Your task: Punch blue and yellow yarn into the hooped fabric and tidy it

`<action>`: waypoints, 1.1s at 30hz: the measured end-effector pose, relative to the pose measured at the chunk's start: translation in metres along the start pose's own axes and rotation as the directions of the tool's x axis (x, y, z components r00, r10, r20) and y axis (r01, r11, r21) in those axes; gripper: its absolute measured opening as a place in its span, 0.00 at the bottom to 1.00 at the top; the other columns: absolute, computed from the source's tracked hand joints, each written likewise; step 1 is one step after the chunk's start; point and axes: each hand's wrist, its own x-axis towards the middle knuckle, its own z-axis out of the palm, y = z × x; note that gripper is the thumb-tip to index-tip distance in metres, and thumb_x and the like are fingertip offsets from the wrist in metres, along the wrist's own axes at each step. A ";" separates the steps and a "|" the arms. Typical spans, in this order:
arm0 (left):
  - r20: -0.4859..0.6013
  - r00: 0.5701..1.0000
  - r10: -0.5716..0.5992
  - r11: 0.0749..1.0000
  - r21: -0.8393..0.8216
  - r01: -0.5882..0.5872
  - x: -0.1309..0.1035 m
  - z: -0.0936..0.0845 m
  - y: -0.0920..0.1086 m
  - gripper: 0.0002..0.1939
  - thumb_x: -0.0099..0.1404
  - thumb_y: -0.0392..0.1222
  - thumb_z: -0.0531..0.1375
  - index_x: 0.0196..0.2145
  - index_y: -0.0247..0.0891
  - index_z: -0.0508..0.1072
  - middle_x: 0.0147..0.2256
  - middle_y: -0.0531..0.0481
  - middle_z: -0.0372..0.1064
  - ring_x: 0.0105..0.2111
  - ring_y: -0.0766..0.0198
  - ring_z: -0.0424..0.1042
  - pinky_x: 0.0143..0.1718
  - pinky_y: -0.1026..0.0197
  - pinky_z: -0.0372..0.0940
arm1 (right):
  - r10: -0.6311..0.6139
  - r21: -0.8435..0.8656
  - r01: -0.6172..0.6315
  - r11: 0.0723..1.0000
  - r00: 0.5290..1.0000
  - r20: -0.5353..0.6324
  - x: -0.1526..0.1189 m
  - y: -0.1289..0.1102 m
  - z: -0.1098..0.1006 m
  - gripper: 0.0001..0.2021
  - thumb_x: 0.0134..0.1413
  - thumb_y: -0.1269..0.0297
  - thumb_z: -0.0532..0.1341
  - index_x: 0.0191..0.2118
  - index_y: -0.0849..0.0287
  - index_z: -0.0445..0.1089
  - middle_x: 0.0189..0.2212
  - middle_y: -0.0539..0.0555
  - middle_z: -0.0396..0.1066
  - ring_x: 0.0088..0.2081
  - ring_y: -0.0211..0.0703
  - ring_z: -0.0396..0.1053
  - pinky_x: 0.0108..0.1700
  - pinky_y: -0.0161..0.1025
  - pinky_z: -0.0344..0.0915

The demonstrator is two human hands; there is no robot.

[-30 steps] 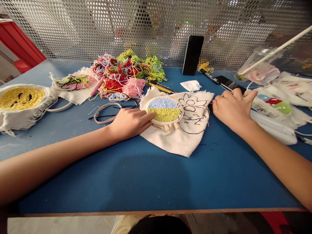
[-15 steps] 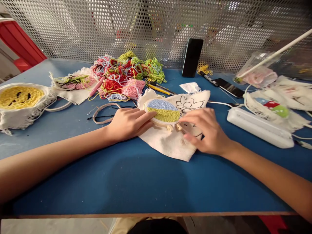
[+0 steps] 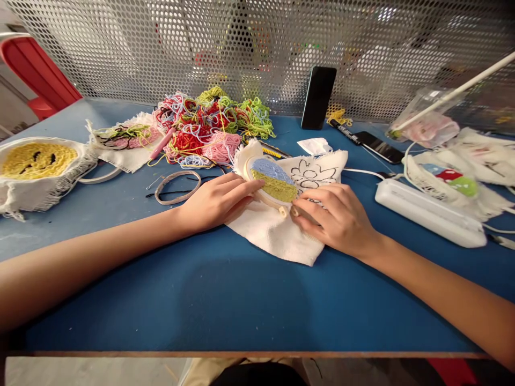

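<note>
A small wooden embroidery hoop [image 3: 270, 179] holds white cloth [image 3: 277, 230] stitched half light blue, half yellow-green. A black flower outline is drawn on the cloth beside it. My left hand [image 3: 217, 201] grips the hoop's left rim, fingers on its edge. My right hand [image 3: 336, 217] pinches the hoop's wooden clasp at its near right side. The hoop is tilted up off the blue table [image 3: 225, 300], with its left edge raised.
A tangle of coloured yarn [image 3: 209, 126] lies behind the hoop. A yellow smiley hoop piece [image 3: 36, 161] sits far left, a loose ring [image 3: 177, 186] near my left hand. An upright phone [image 3: 318, 97], a flat phone [image 3: 378, 146] and a white power strip [image 3: 430, 214] lie to the right.
My right hand came from the flat phone at the right over to the hoop and took hold of its clasp. The hoop has tipped up from lying flat.
</note>
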 end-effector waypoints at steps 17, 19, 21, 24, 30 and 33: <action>0.137 0.978 -0.156 0.978 0.159 0.133 0.004 -0.003 0.044 0.18 0.66 0.53 0.47 0.40 0.38 0.68 0.27 0.53 0.69 0.26 0.66 0.68 0.23 0.64 0.57 | -0.018 0.100 0.017 0.995 1.000 0.005 0.011 -0.014 0.006 0.11 0.54 0.65 0.57 0.44 0.53 0.63 0.39 0.55 0.69 0.43 0.47 0.64 0.46 0.47 0.62; 0.176 0.965 -0.196 0.972 0.165 0.167 0.005 -0.001 0.044 0.18 0.66 0.53 0.47 0.40 0.39 0.67 0.30 0.51 0.69 0.30 0.63 0.68 0.24 0.63 0.58 | 0.096 0.204 -0.109 0.973 0.992 0.077 0.013 -0.011 0.011 0.18 0.53 0.60 0.58 0.49 0.57 0.60 0.48 0.61 0.64 0.51 0.52 0.60 0.51 0.51 0.59; 0.197 0.957 -0.215 0.967 0.180 0.180 0.007 -0.001 0.044 0.18 0.65 0.53 0.47 0.40 0.39 0.68 0.32 0.49 0.67 0.33 0.61 0.66 0.27 0.61 0.60 | 0.209 0.298 -0.254 0.920 0.962 0.175 0.015 -0.009 0.016 0.28 0.51 0.54 0.58 0.55 0.59 0.53 0.57 0.65 0.54 0.59 0.56 0.52 0.56 0.55 0.54; 0.200 0.945 -0.258 0.960 0.164 0.228 0.009 0.001 0.043 0.17 0.63 0.54 0.50 0.39 0.39 0.68 0.38 0.45 0.64 0.38 0.57 0.63 0.36 0.56 0.63 | 0.270 0.371 -0.387 0.844 0.905 0.330 0.016 -0.009 0.019 0.35 0.51 0.49 0.57 0.60 0.55 0.44 0.63 0.63 0.41 0.63 0.56 0.41 0.59 0.58 0.49; 0.182 0.902 -0.390 0.918 -0.003 0.397 0.013 0.008 0.040 0.25 0.57 0.60 0.54 0.40 0.36 0.64 0.50 0.40 0.56 0.48 0.52 0.58 0.44 0.50 0.63 | 0.336 0.392 -0.499 0.773 0.846 0.414 0.016 -0.010 0.022 0.39 0.48 0.48 0.58 0.61 0.55 0.40 0.64 0.64 0.33 0.65 0.56 0.33 0.59 0.59 0.47; 0.172 0.897 -0.407 0.912 0.019 0.410 0.015 0.008 0.043 0.23 0.56 0.55 0.56 0.43 0.35 0.61 0.52 0.39 0.53 0.52 0.52 0.56 0.47 0.50 0.63 | 0.335 0.400 -0.491 0.774 0.853 0.400 0.017 -0.009 0.023 0.39 0.48 0.54 0.59 0.61 0.57 0.39 0.64 0.65 0.34 0.65 0.55 0.34 0.60 0.58 0.46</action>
